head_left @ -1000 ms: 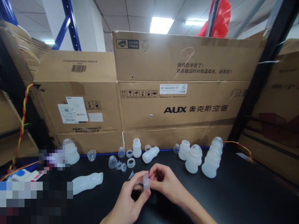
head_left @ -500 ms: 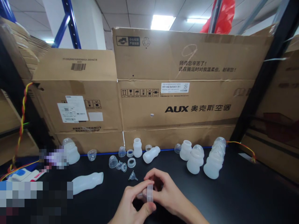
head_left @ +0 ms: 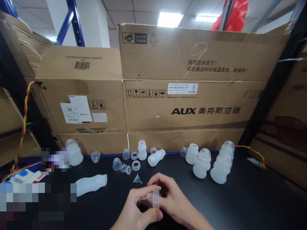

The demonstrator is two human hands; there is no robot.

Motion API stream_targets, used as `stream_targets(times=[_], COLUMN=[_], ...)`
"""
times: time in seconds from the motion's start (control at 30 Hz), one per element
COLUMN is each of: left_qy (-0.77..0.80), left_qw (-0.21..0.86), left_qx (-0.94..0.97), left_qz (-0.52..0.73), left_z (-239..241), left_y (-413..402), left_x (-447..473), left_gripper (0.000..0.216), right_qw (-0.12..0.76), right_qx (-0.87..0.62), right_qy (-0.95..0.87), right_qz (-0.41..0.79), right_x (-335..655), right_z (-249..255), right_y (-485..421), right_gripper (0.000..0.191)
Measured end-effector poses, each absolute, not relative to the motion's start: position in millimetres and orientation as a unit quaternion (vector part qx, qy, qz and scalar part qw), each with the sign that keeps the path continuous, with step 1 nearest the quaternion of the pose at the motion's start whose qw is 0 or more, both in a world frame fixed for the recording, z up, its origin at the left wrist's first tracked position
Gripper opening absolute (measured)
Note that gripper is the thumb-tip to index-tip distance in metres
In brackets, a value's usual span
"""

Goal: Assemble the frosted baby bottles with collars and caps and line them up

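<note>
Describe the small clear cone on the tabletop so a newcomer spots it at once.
Find the big AUX carton behind the black tabletop, then come forward to the person's left hand. Just beyond it sits the small clear cone. It stands by itself, thin tip up, nearer that hand than the rounded caps and open rings behind it.

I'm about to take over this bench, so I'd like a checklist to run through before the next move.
1. Clear ring held: ok, pinched between the left hand's thumb and fingers.
2. Right hand grip: cannot tell; it is at the ring's right side, fingertips partly hidden.
3. Clear funnel-shaped piece fully seated in the ring: cannot tell, fingers cover part.
4. Loose funnel-shaped piece apart from the hands: ok.
5. Large bottle at left upright: not ok, lying on its side.
</note>
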State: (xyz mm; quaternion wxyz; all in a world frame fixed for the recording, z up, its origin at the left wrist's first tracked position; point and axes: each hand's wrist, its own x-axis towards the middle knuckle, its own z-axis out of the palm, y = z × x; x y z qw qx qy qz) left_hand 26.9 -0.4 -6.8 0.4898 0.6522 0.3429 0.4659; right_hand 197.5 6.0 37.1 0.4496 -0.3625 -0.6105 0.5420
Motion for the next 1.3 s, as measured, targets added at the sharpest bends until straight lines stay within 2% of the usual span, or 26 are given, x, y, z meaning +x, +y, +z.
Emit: stream_targets(times=[0.17,0.3,0.4,0.53,0.77,0.83,0.9,1.03,1.17,1.3], left_qy=[0.366,0.339,0.333,0.381,0.409,0.420,0.432,0.451,0.453,0.457], left_qw=[0.475,0.506,0.514,0.442,0.385,0.375,0.351,0.283,0.239,0.208], left_qx=[0.641,0.627,0.618,0.632,0.620,0.616,0.624,0.669,0.722,0.761], left_qz=[0.479,0.485,0.493,0.510,0.547,0.551,0.549,0.519,0.465,0.411], left_z=[-0.5,11.2,19.1,23.7,22.0,23.0,24.1,20.6,11.0,7.5], left_y=[-3.9,-4.2,0.1,8.4,13.8,13.9,13.9,14.2,15.5,15.9], left_x=[27.9,30.9,30.9,27.5,23.1,22.9,22.7,22.3,21.3,18.9], left_gripper=[0.064,0.064,0.051,0.035,0.025,0.026,0.027,0.027,0.023,0.026], right_qw=[0.458,0.491,0.510,0.494,0.435,0.434,0.439,0.394,0.318,0.279], right_qx=[-0.356,-0.333,-0.338,-0.365,-0.384,-0.398,-0.425,-0.469,-0.488,-0.479], right_qy=[-0.620,-0.594,-0.579,-0.578,-0.618,-0.654,-0.706,-0.777,-0.812,-0.832], right_qz=[0.528,0.543,0.539,0.537,0.531,0.474,0.357,0.146,0.035,-0.030], right_x=[200.2,205.2,210.7,213.1,215.3,219.9,224.9,229.3,222.2,214.2], right_z=[36.6,31.9,28.4,22.8,17.5,14.6,10.0,-0.5,-3.6,2.2], right_y=[7.4,16.7,25.3,31.5,32.6,33.7,35.8,43.5,53.3,56.1], right_gripper=[0.028,0.039,0.043,0.046,0.039,0.030,0.022,0.044,0.063,0.067])
